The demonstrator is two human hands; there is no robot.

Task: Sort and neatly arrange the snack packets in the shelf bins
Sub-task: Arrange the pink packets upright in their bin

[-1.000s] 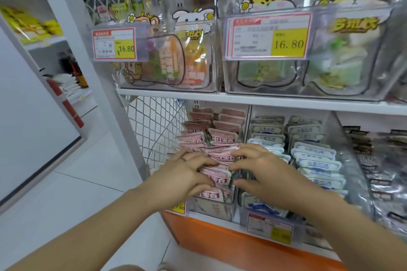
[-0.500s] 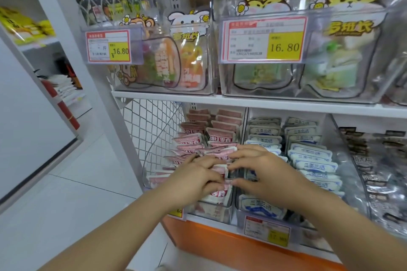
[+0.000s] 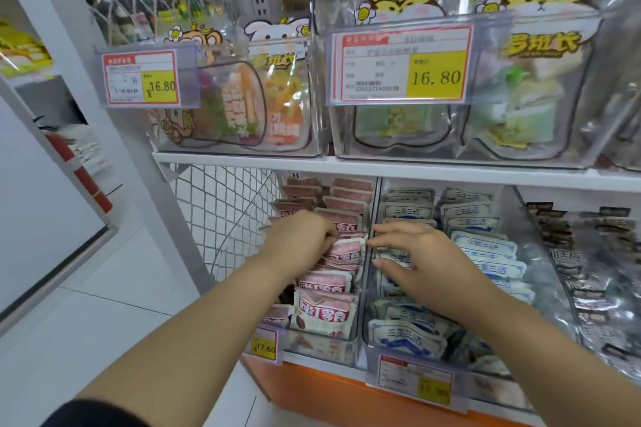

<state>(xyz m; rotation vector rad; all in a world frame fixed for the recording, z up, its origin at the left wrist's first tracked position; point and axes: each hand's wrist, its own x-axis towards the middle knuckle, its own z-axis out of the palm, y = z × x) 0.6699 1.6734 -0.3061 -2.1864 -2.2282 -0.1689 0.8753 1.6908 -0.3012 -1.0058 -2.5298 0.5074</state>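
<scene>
The pink packets (image 3: 326, 279) sit in the left bin (image 3: 322, 345) on the low shelf. At the far end they stand in two tidy rows. In the middle and at the near end they lean and lie over each other. So I think this bin is only partly done.

The blue packets (image 3: 485, 246) are in the middle bin (image 3: 368, 340), just to the right. The far ones stand in rows, but the near ones flop in a heap. They need tidying too. The dark packets (image 3: 589, 274) on the far right look jumbled as well.

The left hand (image 3: 298, 243) is in the middle of the left bin. Its grip is nearly closed. The fingers bend down among the pink packets and seem to pinch one.

The right hand (image 3: 416, 253) is over the left side of the middle bin. Its grip is wide open, with straight fingers pointing left. It holds nothing. I cannot tell if it touches the blue packets.
</scene>
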